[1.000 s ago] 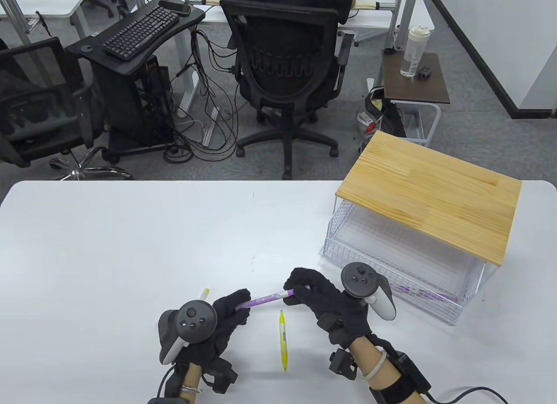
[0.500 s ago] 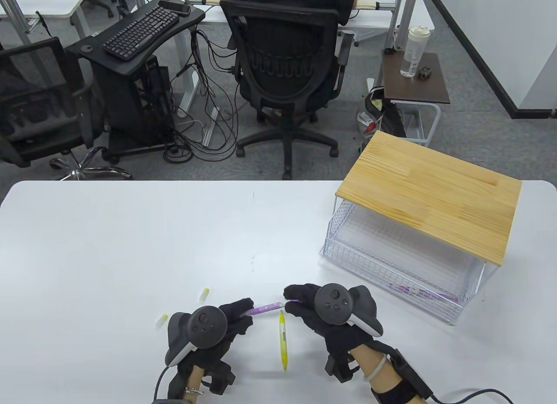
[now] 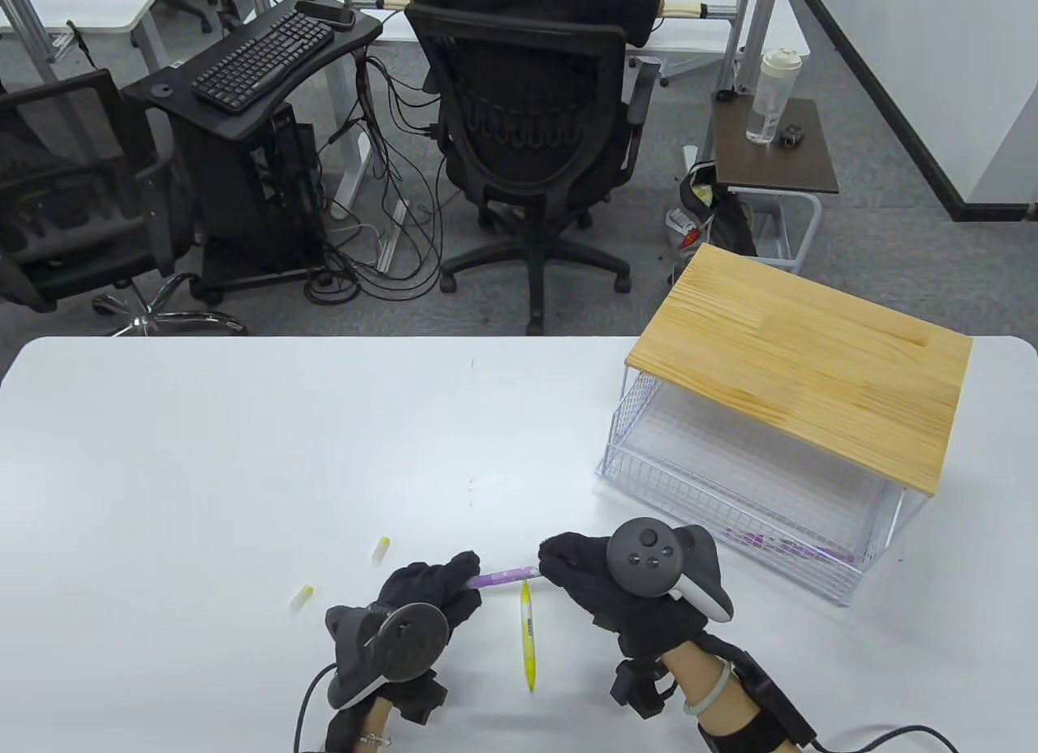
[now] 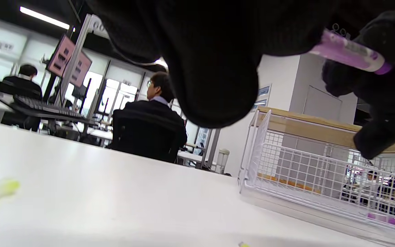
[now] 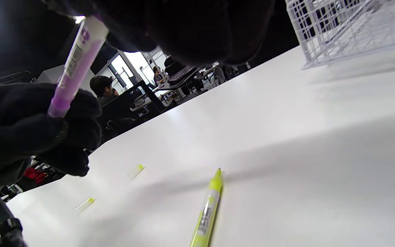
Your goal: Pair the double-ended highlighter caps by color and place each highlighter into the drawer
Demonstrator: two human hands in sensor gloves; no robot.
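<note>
The purple highlighter spans the gap between the two hands above the table, the left hand curled round one end and the right hand pinching the other, just above the tip of the yellow highlighter lying on the table. The right wrist view shows that yellow pen's bare tip and two small yellow caps beyond it, while the left wrist view shows purple items in the wire drawer. Both hands sit low, knuckles up, well short of the drawer.
</note>
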